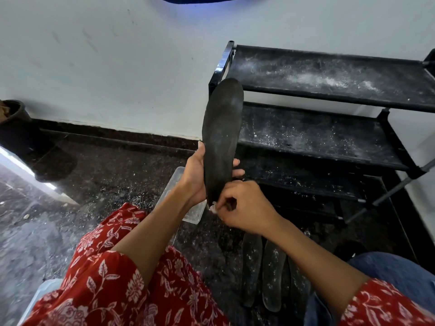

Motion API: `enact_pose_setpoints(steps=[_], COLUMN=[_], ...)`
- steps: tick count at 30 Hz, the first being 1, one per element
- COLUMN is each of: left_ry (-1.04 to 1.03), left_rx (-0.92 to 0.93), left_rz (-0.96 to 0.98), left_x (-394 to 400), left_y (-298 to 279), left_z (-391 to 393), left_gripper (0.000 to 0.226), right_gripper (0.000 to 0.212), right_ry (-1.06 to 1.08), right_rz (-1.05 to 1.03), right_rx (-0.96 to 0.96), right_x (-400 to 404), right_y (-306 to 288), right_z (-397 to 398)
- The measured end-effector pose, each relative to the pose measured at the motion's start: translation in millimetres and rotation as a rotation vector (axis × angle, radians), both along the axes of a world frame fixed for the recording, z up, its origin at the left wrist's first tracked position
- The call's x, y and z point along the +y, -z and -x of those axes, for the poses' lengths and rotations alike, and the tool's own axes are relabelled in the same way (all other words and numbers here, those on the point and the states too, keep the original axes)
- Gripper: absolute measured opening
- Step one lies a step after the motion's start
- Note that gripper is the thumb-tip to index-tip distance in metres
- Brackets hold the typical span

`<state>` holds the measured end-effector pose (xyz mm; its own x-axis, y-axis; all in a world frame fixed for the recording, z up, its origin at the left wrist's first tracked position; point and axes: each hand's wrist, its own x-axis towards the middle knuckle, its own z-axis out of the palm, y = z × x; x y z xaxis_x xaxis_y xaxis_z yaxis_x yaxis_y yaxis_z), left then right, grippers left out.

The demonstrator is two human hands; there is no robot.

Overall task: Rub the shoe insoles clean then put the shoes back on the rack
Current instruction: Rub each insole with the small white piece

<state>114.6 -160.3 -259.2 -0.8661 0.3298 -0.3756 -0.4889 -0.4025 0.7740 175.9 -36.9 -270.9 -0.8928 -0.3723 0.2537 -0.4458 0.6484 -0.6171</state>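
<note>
Left hand (pixel 196 175): grips the black insole (pixel 221 137) mid-length, holding it upright.
Right hand (pixel 244 207): curled fingers pinch a white wad (pixel 213 209) against the insole's heel end.
Technique: brace firmly, rub in long strokes toward the toe.
Surroundings: more insoles (pixel 273 274) on the floor; dusty shoe rack (pixel 329 90) beyond.

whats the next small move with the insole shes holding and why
Probably stroke the white wad up the insole from its heel end toward the toe. The left hand grips the dark insole upright in its lower half, and the right hand pinches the wad right at the bottom edge, so nearly the whole length above it looks not yet rubbed in this stroke.
</note>
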Motion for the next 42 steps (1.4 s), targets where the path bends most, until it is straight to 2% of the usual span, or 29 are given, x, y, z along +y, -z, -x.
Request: enact_pose_setpoints(steps=[3,5,8,11,13,17,19,23,26,28,30,33,37,38,40,42], left_ry=[-0.007,-0.009,-0.026,-0.044,-0.051,-0.072,-0.07,-0.077,-0.088,-0.088,-0.087,-0.08,-0.083,-0.082,-0.08,-0.073], left_rx=[-0.01,0.004,-0.007,-0.024,-0.019,-0.012,-0.012,-0.013,-0.001,0.002,-0.003,-0.009,0.004,0.009,0.012,0.0], left_rz=[-0.027,-0.035,-0.049,-0.062,-0.067,-0.055,-0.053,-0.089,-0.081,-0.093,-0.102,-0.113,-0.076,-0.071,-0.064,-0.05], left_x=[0.9,0.9,0.5,-0.8,-1.4,-0.7,0.3,1.0,0.2,-0.1,0.3,2.1,3.0,2.9,2.3,1.8], left_y=[-1.8,-2.5,-2.3,-1.1,-2.0,-6.7,-6.6,-1.4,1.2,0.3,-1.2,-1.5,0.7,0.4,-0.8,-1.5], left_z=[0.4,0.7,0.6,0.7,0.5,0.5,0.1,0.8,1.7,1.3,1.6,1.5,1.0,0.7,0.1,0.1], left_gripper=[0.073,0.073,0.073,0.077,0.077,0.072,0.072,0.077,0.079,0.079,0.079,0.08,0.079,0.078,0.075,0.072], right_gripper=[0.012,0.012,0.011,0.006,0.004,0.01,0.014,0.017,0.012,0.01,0.01,0.011,0.008,0.008,0.006,0.009], right_ry=[0.236,0.331,0.184,-0.048,-0.012,0.296,0.358,0.265,0.137,0.204,0.359,0.423,0.176,0.152,0.235,0.333], right_rz=[0.15,0.183,0.028,-0.115,-0.05,0.233,0.232,0.136,0.21,0.319,0.389,0.309,0.315,0.349,0.452,0.442], right_rx=[0.181,0.196,0.077,-0.161,-0.149,0.1,0.103,-0.032,-0.16,-0.105,-0.043,-0.082,-0.316,-0.323,-0.207,-0.031], right_x=[4.7,8.7,9.8,5.4,5.1,7.0,6.7,-2.9,-8.4,-8.3,-4.5,-0.8,-7.4,-9.1,-7.9,-3.4], right_y=[2.2,5.4,8.6,8.1,7.7,7.9,10.7,19.0,14.5,10.0,10.0,14.4,6.8,4.4,3.3,7.1], right_z=[7.2,9.8,5.3,-3.4,-5.1,-0.2,1.7,-7.0,-12.8,-11.4,-6.7,-2.6,-11.0,-12.5,-8.8,-1.3])
